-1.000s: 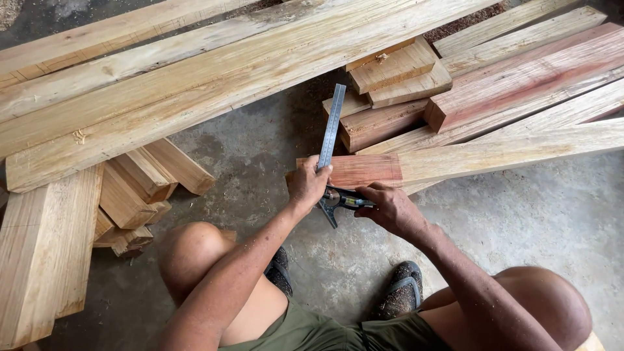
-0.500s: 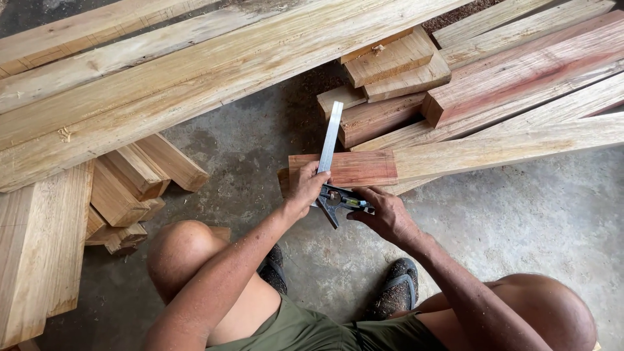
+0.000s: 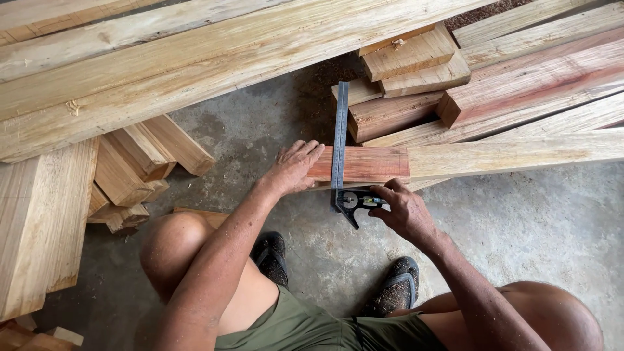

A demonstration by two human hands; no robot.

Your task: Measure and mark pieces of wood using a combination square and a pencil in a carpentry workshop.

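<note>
Left hand: the left hand (image 3: 296, 166) lies flat, fingers spread and together on top, pressing down on the near left end of the reddish board (image 3: 364, 164); it grips nothing.
Right hand: the right hand (image 3: 404, 209) is closed around the dark head of the combination square (image 3: 342, 175), fingers curled over it just below the board's near edge.
Combination square: its steel blade runs straight across the reddish board, from the near edge away from the person, and its far tip reaches up beside the stacked offcuts (image 3: 406, 62). The head sits against the board's near edge.
Reddish board: it lies crosswise in front of the person, its left end free above the concrete floor (image 3: 533, 221), its right part running on as a paler plank toward the right edge of the view.
Long planks: pale long planks (image 3: 195, 58) slant across the far side of the floor, from the left edge up to the top.
Short blocks: a heap of short blocks (image 3: 140, 166) rests on the floor to the left of the left hand, well apart from it.
Feet: two dark sandals (image 3: 396, 292) stand on the floor between the person's bare knees.
</note>
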